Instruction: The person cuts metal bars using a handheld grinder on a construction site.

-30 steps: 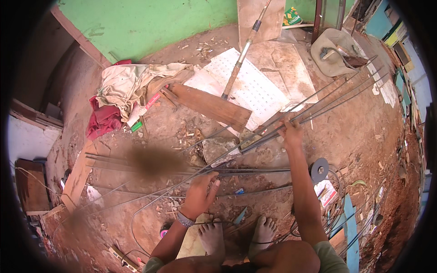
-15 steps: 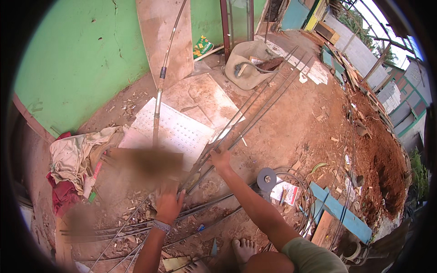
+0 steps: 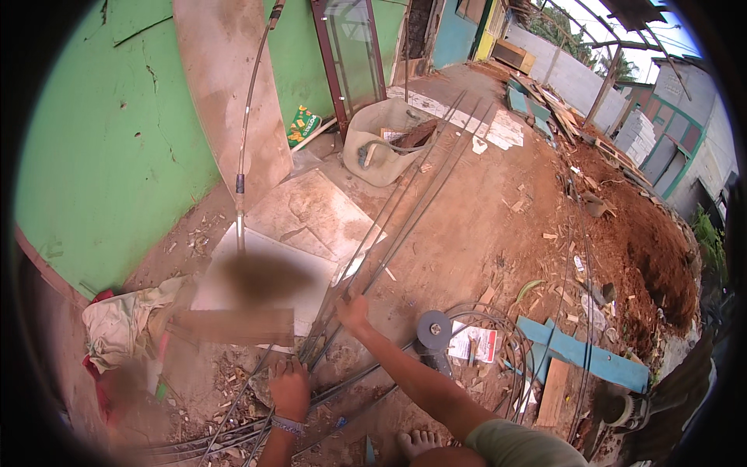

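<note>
Long thin steel rods (image 3: 380, 272) run from the far middle of the dirt floor down to my hands. My right hand (image 3: 352, 313) is closed round them, its arm reaching in from the lower right. Lower and to the left, my left hand (image 3: 289, 389) curls its fingers over the rods' nearer part; a bracelet circles that wrist. A brown wooden plank (image 3: 233, 327) lies just left of the hands, over a white paper sheet (image 3: 206, 292). A dark smudge blurs part of the sheet and the lower left.
A dark round disc (image 3: 434, 330) on a stand is near my right forearm, with coiled wire (image 3: 510, 350) beside it. Blue boards (image 3: 591, 364) lie at right. A pale broken tub (image 3: 373, 128) stands by the green wall (image 3: 101, 156). Crumpled cloth (image 3: 128, 323) lies at left.
The view has shifted, so the scene sits further left. My left hand's outstretched fingers are now curled over the rods. My right hand keeps its hold on them.
</note>
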`<state>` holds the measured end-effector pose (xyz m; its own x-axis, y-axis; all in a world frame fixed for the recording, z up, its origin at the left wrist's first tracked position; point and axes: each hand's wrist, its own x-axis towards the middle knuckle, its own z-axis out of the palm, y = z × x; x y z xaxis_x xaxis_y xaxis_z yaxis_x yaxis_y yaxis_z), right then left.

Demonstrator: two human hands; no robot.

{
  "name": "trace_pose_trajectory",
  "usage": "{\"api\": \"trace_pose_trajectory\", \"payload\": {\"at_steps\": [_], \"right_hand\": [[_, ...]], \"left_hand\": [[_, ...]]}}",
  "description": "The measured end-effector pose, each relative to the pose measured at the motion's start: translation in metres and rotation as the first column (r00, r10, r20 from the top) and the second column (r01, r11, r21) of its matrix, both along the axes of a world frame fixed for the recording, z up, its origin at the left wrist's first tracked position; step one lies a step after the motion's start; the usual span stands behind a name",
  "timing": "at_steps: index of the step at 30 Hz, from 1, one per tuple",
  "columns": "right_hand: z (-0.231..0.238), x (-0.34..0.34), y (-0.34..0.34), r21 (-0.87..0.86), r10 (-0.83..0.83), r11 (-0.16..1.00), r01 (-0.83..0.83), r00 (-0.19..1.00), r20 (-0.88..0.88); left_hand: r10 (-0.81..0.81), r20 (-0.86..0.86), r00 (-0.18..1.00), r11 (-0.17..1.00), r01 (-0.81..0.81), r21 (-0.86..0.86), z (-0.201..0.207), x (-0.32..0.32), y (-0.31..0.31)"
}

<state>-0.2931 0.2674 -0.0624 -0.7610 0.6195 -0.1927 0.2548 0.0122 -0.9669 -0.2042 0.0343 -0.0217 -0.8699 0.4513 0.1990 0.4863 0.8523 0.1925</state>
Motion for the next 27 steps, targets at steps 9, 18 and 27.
{"api": "trace_pose_trajectory", "payload": {"at_steps": [9,18,27], "right_hand": [[-0.024,0.017,0.018,0.172,0.062,0.983,-0.063,0.998,0.012],[-0.026,0.017,0.015,0.332,0.073,0.94,-0.075,0.997,0.018],[-0.041,0.009,0.026,0.327,0.072,0.942,-0.078,0.997,0.029]], "left_hand": [[-0.137,-0.16,0.978,0.991,0.135,-0.026,-0.013,0.021,0.014],[-0.172,-0.212,0.962,0.985,0.167,-0.042,-0.009,0.02,0.013],[-0.195,-0.235,0.952,0.98,0.178,-0.094,-0.009,0.021,0.018]]}}
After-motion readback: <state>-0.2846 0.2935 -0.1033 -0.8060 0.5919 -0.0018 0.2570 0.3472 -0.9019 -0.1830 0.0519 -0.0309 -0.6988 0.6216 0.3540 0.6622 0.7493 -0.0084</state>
